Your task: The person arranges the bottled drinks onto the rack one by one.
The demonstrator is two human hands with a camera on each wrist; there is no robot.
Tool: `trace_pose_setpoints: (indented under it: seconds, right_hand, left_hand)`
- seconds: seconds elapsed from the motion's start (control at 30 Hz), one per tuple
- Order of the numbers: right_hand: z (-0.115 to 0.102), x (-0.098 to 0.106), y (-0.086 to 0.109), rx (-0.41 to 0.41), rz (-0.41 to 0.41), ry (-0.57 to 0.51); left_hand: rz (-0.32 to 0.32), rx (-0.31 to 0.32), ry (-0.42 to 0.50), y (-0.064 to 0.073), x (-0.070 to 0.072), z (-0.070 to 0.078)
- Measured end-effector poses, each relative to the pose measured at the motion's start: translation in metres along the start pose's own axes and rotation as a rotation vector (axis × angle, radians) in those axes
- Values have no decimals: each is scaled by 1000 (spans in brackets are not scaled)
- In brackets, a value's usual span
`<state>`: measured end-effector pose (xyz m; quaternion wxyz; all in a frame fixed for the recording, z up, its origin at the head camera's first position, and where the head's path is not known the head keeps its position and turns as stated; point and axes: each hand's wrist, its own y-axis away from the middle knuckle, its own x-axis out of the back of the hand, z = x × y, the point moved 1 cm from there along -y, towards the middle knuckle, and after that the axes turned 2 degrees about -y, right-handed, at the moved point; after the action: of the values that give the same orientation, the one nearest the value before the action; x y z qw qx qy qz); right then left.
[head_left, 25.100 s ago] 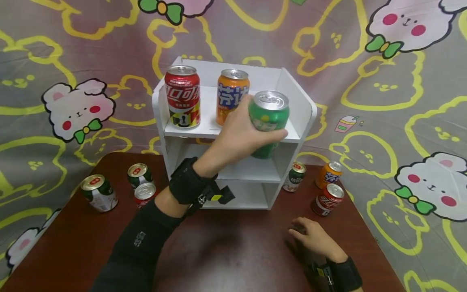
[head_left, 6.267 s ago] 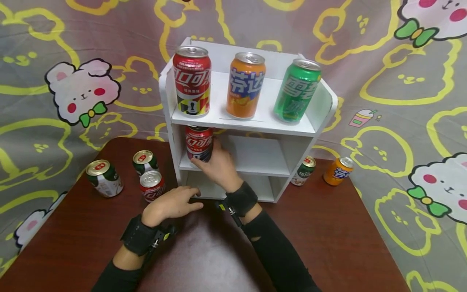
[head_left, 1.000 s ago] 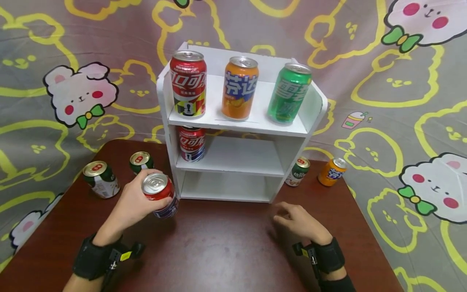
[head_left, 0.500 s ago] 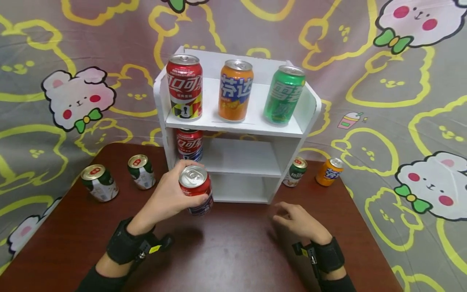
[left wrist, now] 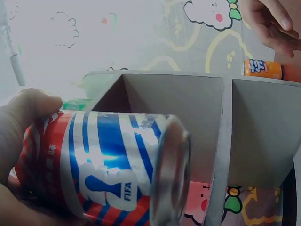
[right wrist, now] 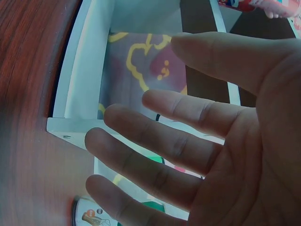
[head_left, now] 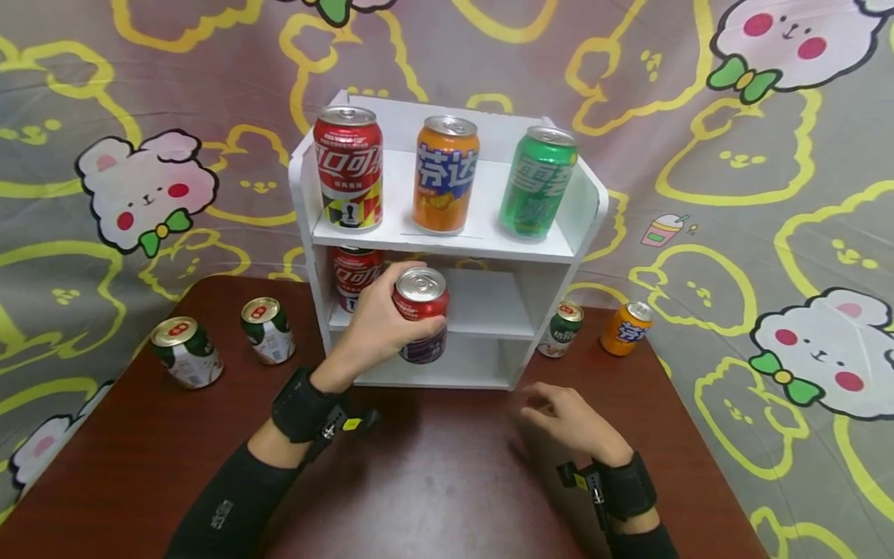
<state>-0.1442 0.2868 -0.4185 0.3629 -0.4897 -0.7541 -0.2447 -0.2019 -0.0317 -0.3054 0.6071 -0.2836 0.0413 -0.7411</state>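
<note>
My left hand (head_left: 377,322) grips a red cola can (head_left: 421,286) by its upper part, in front of the middle tier of the white shelf (head_left: 447,247). In the left wrist view this can (left wrist: 113,165) shows blue and white stripes, and thumb and fingers wrap its red end. A second red cola can (head_left: 351,272) stands at the left of the middle tier, partly hidden by my left hand. Over the table's right half hovers my right hand (head_left: 576,423), holding nothing. The right wrist view shows that hand's (right wrist: 225,155) fingers spread and relaxed.
The top tier bears a red cola can (head_left: 348,167), an orange soda can (head_left: 447,175) and a green soda can (head_left: 538,182). Two green-and-white cans (head_left: 187,353) stand left of the shelf. Another green-and-white can (head_left: 561,330) and an orange can (head_left: 626,329) are on the right.
Within the last second my left hand carried the red can from the left side rightward and up to the middle tier. Earlier, the green can and another red can were set on the shelf.
</note>
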Motion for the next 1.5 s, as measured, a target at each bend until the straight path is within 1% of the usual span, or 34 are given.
trace_pose_setpoints:
  seconds: [0.13,0.37,0.5,0.67,0.87,1.03,1.27,1.37,1.5]
  right_hand:
    - [0,1,0,1,9,-9]
    - [2,4,1,-12,14,-13]
    - [3,4,3,-17,22,-16]
    - [3,3,2,-11,19,-14]
    - [3,2,2,-7,18,-12]
    - [4,3,2,8,18,-12]
    - [5,2,2,-6,25,-2]
    - [6,2,1,-15,24,4]
    - [6,2,1,-22,14,1]
  left_hand:
    - [-4,-3,9,-13,-7,-1]
    - [8,60,-10,-28,-13,-8]
    - [1,73,-15,-34,-16,-10]
    - [-9,96,-32,-39,-17,-14]
    - [-7,106,-47,-43,-20,-16]
    - [-18,116,-25,-48,-22,-18]
    - [-64,131,18,-53,-23,-22]
    - [-68,121,44,-53,-23,-24]
    - [-56,77,78,-49,-24,-30]
